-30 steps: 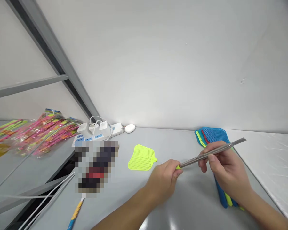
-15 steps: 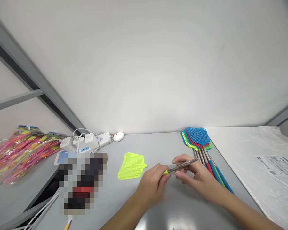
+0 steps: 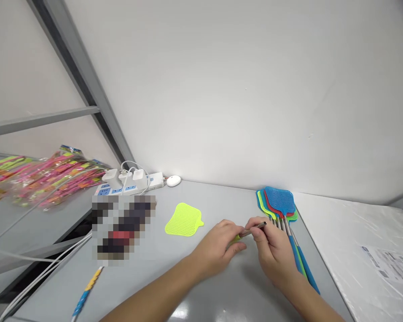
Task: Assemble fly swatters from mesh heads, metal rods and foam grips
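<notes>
Between my hands is a telescopic metal fly swatter handle [image 3: 260, 225] with a yellow-green grip. My left hand [image 3: 216, 248] is closed around the grip end, which its fingers mostly cover. With thumb and fingers, my right hand [image 3: 274, 252] pinches the metal shaft, whose tip points up to the right. A loose yellow-green fly swatter head [image 3: 184, 220], perforated and with a short neck, lies flat on the table left of my hands. Just beyond my right hand lies a stack of fly swatters [image 3: 280, 200] in blue, red, yellow and green, with metal shafts and coloured grips.
A power strip [image 3: 157, 180] with plugged-in white chargers and a white oval case [image 3: 173, 180] sit near the wall. A pixelated object [image 3: 124, 228] lies at left. Packaged pink and yellow items [image 3: 60, 174] are farther left. White wrapped sheeting [image 3: 342, 232] covers the right side.
My right hand has closed from a looser hold into a pinch on the metal shaft. Less of the shaft shows between my hands. The camera view has shifted and tilted.
</notes>
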`<state>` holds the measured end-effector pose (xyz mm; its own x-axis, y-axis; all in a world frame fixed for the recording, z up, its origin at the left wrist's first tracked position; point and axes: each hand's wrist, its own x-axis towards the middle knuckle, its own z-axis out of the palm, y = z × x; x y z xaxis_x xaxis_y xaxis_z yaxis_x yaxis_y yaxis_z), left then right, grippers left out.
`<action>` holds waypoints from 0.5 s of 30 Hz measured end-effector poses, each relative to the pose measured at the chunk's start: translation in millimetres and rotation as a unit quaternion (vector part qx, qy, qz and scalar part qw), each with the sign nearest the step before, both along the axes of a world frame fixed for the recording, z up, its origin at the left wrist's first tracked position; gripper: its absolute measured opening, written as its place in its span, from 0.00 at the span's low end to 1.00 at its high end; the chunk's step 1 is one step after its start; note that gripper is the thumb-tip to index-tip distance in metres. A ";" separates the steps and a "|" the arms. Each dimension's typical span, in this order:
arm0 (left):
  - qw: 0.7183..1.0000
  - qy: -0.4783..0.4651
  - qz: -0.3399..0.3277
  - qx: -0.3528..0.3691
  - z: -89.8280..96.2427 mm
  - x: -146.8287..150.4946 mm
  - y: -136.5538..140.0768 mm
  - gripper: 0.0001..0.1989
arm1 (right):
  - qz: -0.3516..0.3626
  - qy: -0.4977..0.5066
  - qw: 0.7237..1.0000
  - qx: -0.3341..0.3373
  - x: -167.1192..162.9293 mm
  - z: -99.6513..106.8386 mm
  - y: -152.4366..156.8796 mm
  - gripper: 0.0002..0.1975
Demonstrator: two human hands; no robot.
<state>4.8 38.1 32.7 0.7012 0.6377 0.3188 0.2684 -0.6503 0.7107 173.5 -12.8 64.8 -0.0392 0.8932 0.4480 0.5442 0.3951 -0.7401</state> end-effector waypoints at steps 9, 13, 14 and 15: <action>0.949 0.179 0.189 0.176 9.5 -56.0 46.6 0.17 | -0.016 -0.038 0.999 -0.016 -16.2 5.3 18.7 0.13; 0.929 0.251 0.226 0.153 10.0 -78.5 58.4 0.16 | -0.044 -0.036 0.998 -0.004 -18.5 -3.6 17.3 0.14; 0.928 0.258 0.225 0.148 9.2 -82.3 59.8 0.15 | -0.047 -0.037 0.998 -0.006 -18.8 -5.2 16.7 0.14; 0.926 0.267 0.225 0.143 8.3 -85.3 60.7 0.15 | -0.049 -0.041 0.998 -0.010 -19.2 -6.4 16.2 0.14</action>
<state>-80.5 98.9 41.0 0.4909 0.8471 0.2035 0.8219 -0.5278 0.2142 154.3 3.5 58.4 0.0128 0.9037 0.4281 0.6376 0.3224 -0.6996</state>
